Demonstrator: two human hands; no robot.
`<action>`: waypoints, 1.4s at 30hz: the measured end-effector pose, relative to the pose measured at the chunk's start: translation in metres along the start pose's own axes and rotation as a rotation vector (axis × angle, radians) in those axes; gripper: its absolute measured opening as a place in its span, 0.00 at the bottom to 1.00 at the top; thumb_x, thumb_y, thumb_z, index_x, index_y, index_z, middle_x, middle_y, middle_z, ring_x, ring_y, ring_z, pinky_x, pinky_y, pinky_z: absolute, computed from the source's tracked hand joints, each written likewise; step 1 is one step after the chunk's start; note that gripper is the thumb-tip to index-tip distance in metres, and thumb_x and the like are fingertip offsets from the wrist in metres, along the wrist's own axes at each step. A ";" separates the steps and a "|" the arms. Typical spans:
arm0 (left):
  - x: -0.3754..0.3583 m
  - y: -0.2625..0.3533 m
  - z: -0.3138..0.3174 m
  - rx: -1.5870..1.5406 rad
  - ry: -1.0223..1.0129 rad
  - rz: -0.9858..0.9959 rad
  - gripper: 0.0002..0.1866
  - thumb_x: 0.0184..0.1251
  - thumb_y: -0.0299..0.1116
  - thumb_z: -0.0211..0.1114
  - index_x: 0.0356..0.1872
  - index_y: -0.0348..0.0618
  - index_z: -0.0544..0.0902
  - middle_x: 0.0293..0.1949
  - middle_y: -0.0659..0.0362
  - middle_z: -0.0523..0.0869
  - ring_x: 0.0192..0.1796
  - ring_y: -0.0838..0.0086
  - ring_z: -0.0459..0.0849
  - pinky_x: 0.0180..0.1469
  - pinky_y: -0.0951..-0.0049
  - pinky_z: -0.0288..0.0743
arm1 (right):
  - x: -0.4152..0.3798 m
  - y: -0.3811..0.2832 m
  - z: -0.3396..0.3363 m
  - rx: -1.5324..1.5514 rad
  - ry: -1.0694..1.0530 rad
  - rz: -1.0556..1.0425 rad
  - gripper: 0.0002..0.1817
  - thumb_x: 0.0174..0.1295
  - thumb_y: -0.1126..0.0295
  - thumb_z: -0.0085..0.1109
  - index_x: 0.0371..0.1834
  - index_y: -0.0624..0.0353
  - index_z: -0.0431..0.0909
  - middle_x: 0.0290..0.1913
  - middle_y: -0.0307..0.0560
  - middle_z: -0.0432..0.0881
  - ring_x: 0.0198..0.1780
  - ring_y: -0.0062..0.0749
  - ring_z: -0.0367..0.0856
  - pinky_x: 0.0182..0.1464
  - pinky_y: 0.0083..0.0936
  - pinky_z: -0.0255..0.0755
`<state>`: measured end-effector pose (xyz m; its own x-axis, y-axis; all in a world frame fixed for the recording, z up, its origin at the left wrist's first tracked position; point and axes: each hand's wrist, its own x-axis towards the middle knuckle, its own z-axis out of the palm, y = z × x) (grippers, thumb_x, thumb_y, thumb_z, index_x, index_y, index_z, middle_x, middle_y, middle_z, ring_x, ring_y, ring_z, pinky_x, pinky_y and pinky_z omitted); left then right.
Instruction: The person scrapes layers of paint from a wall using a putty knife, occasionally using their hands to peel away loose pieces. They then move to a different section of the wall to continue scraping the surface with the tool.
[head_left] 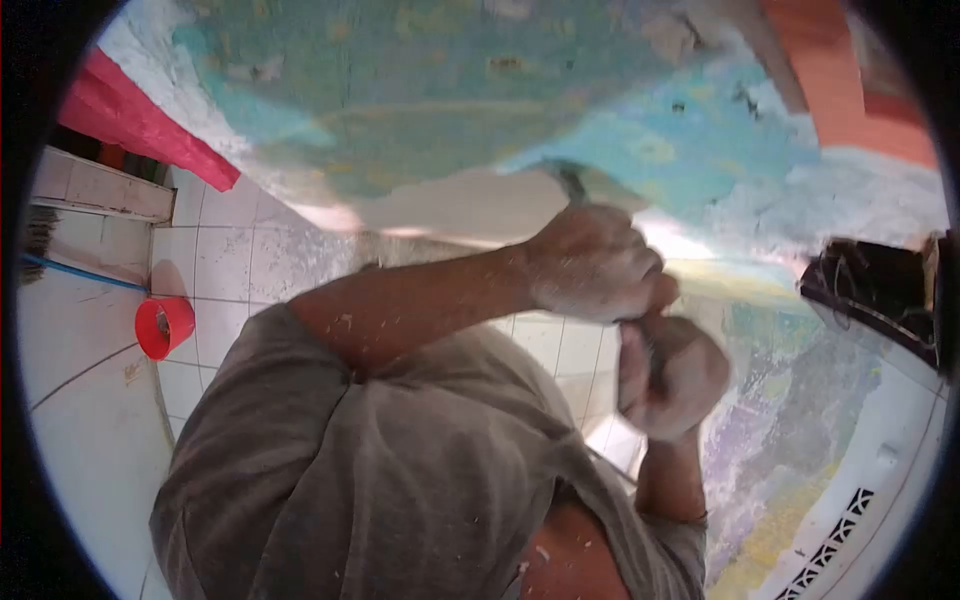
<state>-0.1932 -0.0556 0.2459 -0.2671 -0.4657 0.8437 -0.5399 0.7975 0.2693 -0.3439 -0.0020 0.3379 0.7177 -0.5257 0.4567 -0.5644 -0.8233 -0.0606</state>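
Observation:
Against the painted wall (420,110), the dark, blurred head of a scraper (572,182) sticks out above my left hand (590,262). That hand is closed in a fist around the tool. Just below and to the right, my right hand (680,380) is also closed, apparently round the lower end of the handle, which the fingers mostly hide. Both hands are smeared by motion. Worn blue-green paint covers the wall, with pale bare patches near the tool. Small pale flakes lie on my left forearm (420,310) and on my grey shirt (420,470).
A red bucket (165,328) stands on the white tiled floor (222,265) to the left. Pink cloth (150,125) hangs at the upper left. On the right are a dark box-like object (870,290) with wires and a patterned vent strip (835,550).

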 end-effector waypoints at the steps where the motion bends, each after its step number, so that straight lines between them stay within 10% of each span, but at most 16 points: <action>1: 0.004 0.011 0.001 -0.022 -0.040 -0.046 0.08 0.62 0.43 0.67 0.27 0.55 0.82 0.21 0.67 0.83 0.24 0.75 0.84 0.31 0.71 0.77 | -0.004 0.001 -0.009 0.058 -0.024 0.079 0.11 0.55 0.73 0.70 0.40 0.60 0.78 0.21 0.46 0.77 0.17 0.34 0.73 0.20 0.30 0.65; 18: 0.032 0.036 -0.020 -0.182 -0.123 -0.234 0.05 0.58 0.38 0.65 0.33 0.53 0.85 0.26 0.61 0.87 0.31 0.67 0.88 0.36 0.62 0.81 | 0.023 -0.009 -0.044 0.184 -0.028 0.259 0.06 0.56 0.74 0.70 0.32 0.61 0.81 0.20 0.47 0.78 0.19 0.29 0.77 0.23 0.27 0.69; 21: 0.005 0.013 -0.002 -0.145 0.051 -0.127 0.08 0.56 0.42 0.68 0.34 0.53 0.85 0.32 0.64 0.88 0.36 0.70 0.88 0.38 0.64 0.81 | 0.024 -0.011 -0.026 0.033 -0.092 0.146 0.09 0.56 0.71 0.70 0.37 0.59 0.80 0.21 0.47 0.78 0.19 0.37 0.79 0.24 0.30 0.70; 23: -0.050 -0.025 0.031 -0.111 -0.196 -0.294 0.15 0.50 0.49 0.73 0.36 0.54 0.85 0.33 0.64 0.88 0.37 0.71 0.88 0.40 0.65 0.81 | 0.012 0.021 0.040 0.091 -0.229 0.269 0.08 0.60 0.66 0.67 0.38 0.55 0.80 0.25 0.47 0.81 0.24 0.44 0.81 0.26 0.34 0.73; 28: -0.042 0.000 0.021 -0.187 0.095 -0.228 0.11 0.52 0.44 0.69 0.32 0.52 0.84 0.26 0.63 0.85 0.32 0.67 0.86 0.37 0.64 0.80 | 0.011 0.005 0.016 0.095 -0.226 0.226 0.10 0.57 0.67 0.71 0.35 0.59 0.80 0.21 0.48 0.81 0.22 0.42 0.83 0.25 0.34 0.74; 32: 0.005 0.019 -0.014 -0.176 -0.324 -0.265 0.08 0.55 0.40 0.69 0.30 0.50 0.84 0.28 0.61 0.86 0.33 0.67 0.88 0.36 0.64 0.81 | 0.030 -0.015 -0.033 0.083 -0.170 0.171 0.10 0.56 0.70 0.71 0.37 0.61 0.81 0.18 0.49 0.79 0.19 0.39 0.81 0.24 0.32 0.73; 34: -0.024 -0.013 0.022 -0.964 0.120 -0.319 0.10 0.59 0.43 0.69 0.31 0.49 0.85 0.27 0.60 0.86 0.33 0.68 0.89 0.34 0.63 0.81 | 0.032 -0.007 -0.004 0.034 -0.181 0.133 0.11 0.57 0.70 0.69 0.40 0.60 0.80 0.19 0.48 0.79 0.18 0.40 0.80 0.23 0.33 0.73; 35: -0.051 -0.033 0.039 -0.243 0.243 -0.096 0.12 0.60 0.46 0.70 0.33 0.50 0.86 0.27 0.60 0.86 0.33 0.69 0.88 0.33 0.63 0.81 | 0.027 0.007 0.031 -0.022 -0.213 0.114 0.11 0.57 0.70 0.69 0.41 0.60 0.80 0.20 0.47 0.79 0.18 0.40 0.80 0.23 0.34 0.72; 37: -0.070 -0.026 0.023 -0.112 -0.212 -0.305 0.12 0.60 0.46 0.70 0.35 0.51 0.87 0.28 0.62 0.86 0.32 0.69 0.88 0.33 0.64 0.80 | 0.010 0.017 0.056 -0.031 -0.316 0.075 0.11 0.58 0.67 0.69 0.40 0.58 0.79 0.21 0.47 0.80 0.19 0.40 0.79 0.22 0.34 0.71; 41: -0.045 0.003 0.012 -0.149 0.069 -0.207 0.09 0.55 0.44 0.69 0.33 0.55 0.85 0.29 0.64 0.86 0.32 0.69 0.86 0.33 0.65 0.79 | 0.022 -0.001 0.010 0.049 -0.264 0.102 0.10 0.56 0.70 0.71 0.36 0.60 0.79 0.18 0.46 0.77 0.17 0.38 0.77 0.22 0.32 0.70; 42: -0.017 0.014 -0.008 -0.123 -0.133 -0.217 0.09 0.54 0.43 0.69 0.33 0.56 0.85 0.28 0.65 0.85 0.32 0.70 0.86 0.33 0.66 0.79 | 0.029 -0.008 -0.010 0.080 -0.238 0.127 0.11 0.55 0.70 0.71 0.37 0.60 0.80 0.18 0.46 0.77 0.17 0.39 0.77 0.21 0.32 0.70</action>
<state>-0.1895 -0.0332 0.2393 -0.2627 -0.6707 0.6936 -0.4969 0.7103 0.4986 -0.3231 -0.0084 0.3605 0.7241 -0.6537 0.2197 -0.6289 -0.7567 -0.1786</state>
